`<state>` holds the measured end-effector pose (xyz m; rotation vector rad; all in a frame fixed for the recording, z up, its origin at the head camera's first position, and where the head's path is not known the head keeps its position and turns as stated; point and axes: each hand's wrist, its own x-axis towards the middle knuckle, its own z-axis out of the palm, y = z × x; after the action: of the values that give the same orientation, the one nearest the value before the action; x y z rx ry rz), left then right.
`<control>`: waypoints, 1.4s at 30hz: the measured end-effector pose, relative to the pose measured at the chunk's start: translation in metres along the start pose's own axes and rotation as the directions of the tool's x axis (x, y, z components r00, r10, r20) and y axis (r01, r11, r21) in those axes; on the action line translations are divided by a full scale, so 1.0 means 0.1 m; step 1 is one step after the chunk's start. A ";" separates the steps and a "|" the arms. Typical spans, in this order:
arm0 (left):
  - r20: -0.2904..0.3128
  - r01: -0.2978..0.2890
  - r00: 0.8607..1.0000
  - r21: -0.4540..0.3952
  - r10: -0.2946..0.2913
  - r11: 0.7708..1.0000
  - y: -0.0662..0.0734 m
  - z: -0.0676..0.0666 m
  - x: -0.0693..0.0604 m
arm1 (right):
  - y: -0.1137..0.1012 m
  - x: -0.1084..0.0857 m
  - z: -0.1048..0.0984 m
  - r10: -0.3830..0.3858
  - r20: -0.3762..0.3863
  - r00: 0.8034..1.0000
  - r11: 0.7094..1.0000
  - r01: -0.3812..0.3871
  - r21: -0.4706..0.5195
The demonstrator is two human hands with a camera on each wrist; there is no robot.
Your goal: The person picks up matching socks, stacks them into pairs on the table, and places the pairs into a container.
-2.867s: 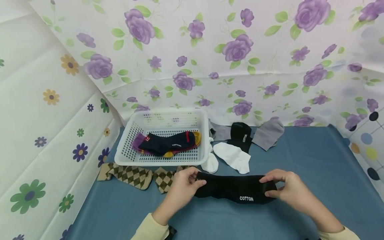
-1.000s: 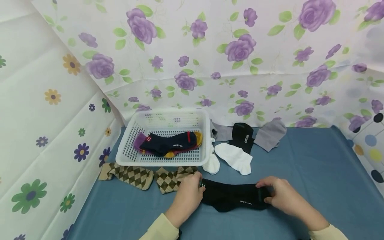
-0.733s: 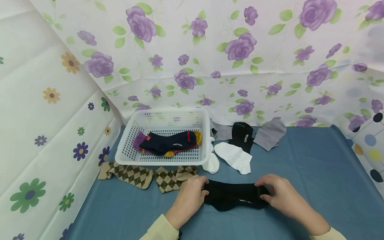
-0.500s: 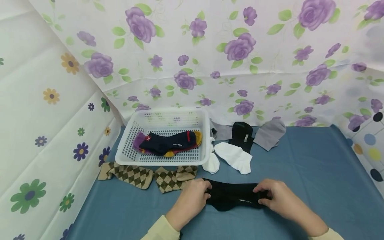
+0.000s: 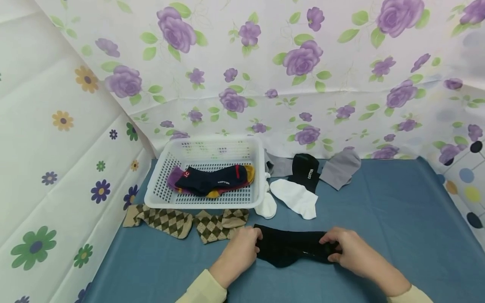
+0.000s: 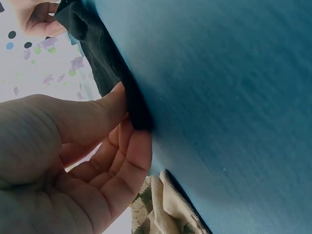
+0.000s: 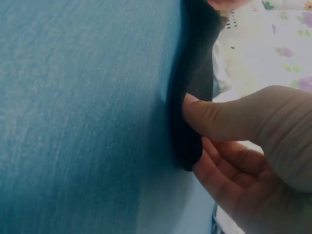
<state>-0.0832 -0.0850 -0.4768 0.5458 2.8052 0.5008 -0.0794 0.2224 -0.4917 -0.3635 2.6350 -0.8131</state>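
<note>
A black sock (image 5: pixel 284 246) lies stretched sideways at the front of the blue-covered table, with its white lettering barely showing. My left hand (image 5: pixel 240 250) pinches its left end between thumb and fingers, which the left wrist view confirms on the sock (image 6: pixel 105 58). At the other end my right hand (image 5: pixel 350 252) pinches the sock; in the right wrist view the thumb presses the dark fabric (image 7: pixel 195 53) against the fingers. Just beyond the left hand lies a folded tan argyle sock (image 5: pixel 210 227).
Behind stands a white plastic basket (image 5: pixel 204 206) holding navy, purple and red-yellow socks. Another argyle sock (image 5: pixel 164 221) lies before it. Right of the basket are a white sock (image 5: pixel 295 198), a second black sock (image 5: pixel 305 168) and a grey sock (image 5: pixel 341 168). A floral curtain (image 5: pixel 242 84) hangs behind.
The black sock has been lowered toward the front of the table and its lettering has turned nearly out of sight. Both hands still pinch its ends, the right one slightly further left.
</note>
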 end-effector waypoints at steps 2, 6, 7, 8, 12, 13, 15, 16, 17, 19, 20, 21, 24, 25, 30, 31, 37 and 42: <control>-0.010 0.014 1.000 -0.003 -0.014 1.000 -0.01 -0.01 -0.01 | -0.01 0.02 0.00 0.014 0.005 1.000 1.000 -0.014 -0.005; -0.019 0.047 0.999 -0.025 -0.048 0.999 -0.01 -0.03 -0.02 | 0.01 0.07 -0.04 -0.012 0.035 0.999 1.000 0.012 0.004; -0.019 0.051 0.998 -0.029 -0.052 0.998 -0.01 -0.03 -0.02 | 0.01 0.08 -0.06 -0.025 0.051 0.998 1.000 0.024 0.011; -0.020 0.057 0.998 -0.036 -0.058 0.998 -0.02 -0.03 -0.02 | 0.02 0.09 -0.09 -0.033 0.074 0.997 0.999 0.032 0.021; -0.022 0.065 0.998 -0.069 -0.067 0.996 -0.02 -0.02 -0.01 | -0.07 0.17 -0.28 0.006 0.192 0.981 0.999 -0.015 0.048; -0.023 0.067 0.997 -0.076 -0.069 0.995 -0.02 -0.03 0.00 | -0.11 0.21 -0.35 0.026 0.212 0.977 0.998 -0.036 0.043; -0.024 0.067 0.997 -0.081 -0.069 0.994 -0.03 -0.03 0.00 | -0.19 0.31 -0.50 0.051 0.221 0.974 0.998 -0.055 0.012; -0.027 0.066 0.997 -0.083 -0.068 0.994 -0.04 -0.03 0.00 | -0.22 0.37 -0.58 0.044 0.206 0.978 0.999 -0.043 -0.010; -0.031 0.063 0.997 -0.082 -0.066 0.995 -0.04 -0.03 0.00 | -0.24 0.43 -0.66 0.031 0.177 0.984 0.999 -0.025 -0.037; -0.041 0.058 0.997 -0.088 -0.062 0.994 -0.05 -0.04 0.00 | -0.27 0.59 -0.81 -0.005 0.104 0.995 0.995 0.015 -0.097; -0.045 0.055 0.997 -0.085 -0.059 0.995 -0.05 -0.03 0.00 | -0.27 0.67 -0.88 -0.028 0.061 0.998 0.991 0.036 -0.129; -0.048 0.053 0.997 -0.091 -0.057 0.994 -0.05 -0.03 0.00 | -0.27 0.75 -0.94 -0.049 0.021 0.999 0.987 0.052 -0.155; -0.055 0.050 0.997 -0.083 -0.055 0.995 -0.06 -0.02 0.01 | -0.26 1.01 -1.06 -0.057 -0.076 0.995 0.978 0.041 -0.204; -0.054 0.053 0.997 -0.079 -0.057 0.996 -0.06 -0.02 0.01 | -0.26 1.10 -1.09 -0.049 -0.093 0.994 0.978 0.029 -0.208; -0.041 0.072 0.996 -0.074 -0.075 0.995 -0.06 -0.01 0.01 | -0.20 1.48 -1.11 0.007 -0.122 0.992 0.984 -0.029 -0.178; -0.041 0.072 0.996 -0.078 -0.075 0.994 -0.06 -0.01 0.02 | -0.18 1.55 -1.11 0.017 -0.119 0.993 0.986 -0.037 -0.165; -0.052 0.067 0.996 -0.087 -0.072 0.994 -0.07 -0.01 0.03 | -0.16 1.81 -1.11 0.054 -0.094 0.994 0.990 -0.066 -0.122; -0.054 0.077 0.995 -0.091 -0.082 0.993 -0.07 0.00 0.05 | -0.17 1.98 -1.06 0.064 -0.092 0.994 0.991 -0.074 -0.110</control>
<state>-0.0903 -0.0893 -0.4802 0.4058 2.8296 0.6313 -0.2992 0.1930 -0.4521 -0.2701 2.7673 -0.6738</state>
